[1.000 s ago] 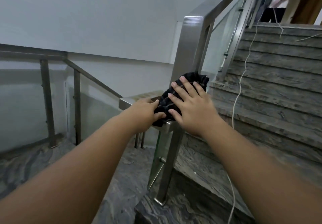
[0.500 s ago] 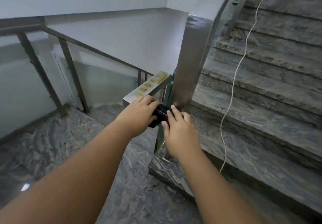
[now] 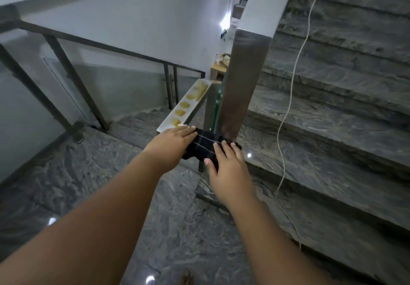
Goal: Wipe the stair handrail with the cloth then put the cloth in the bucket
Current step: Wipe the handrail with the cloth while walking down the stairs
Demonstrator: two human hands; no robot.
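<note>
Press evenly with the left hand, flat and straight-fingered on the left edge of the dark cloth, draped over the near end of the handrail just beside the steel post. Match that pressure with the right hand, also spread flat on the cloth, pinching nothing. Then push away toward the yellow stains, probably best in firm, overlapping strokes.

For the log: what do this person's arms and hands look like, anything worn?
Both arms are bare to the frame edge: no sleeves show on the left forearm or right forearm. The left hand and right hand wear no gloves, and no watch, bracelet or ring is visible. The nails that show look short and unpainted.
</note>
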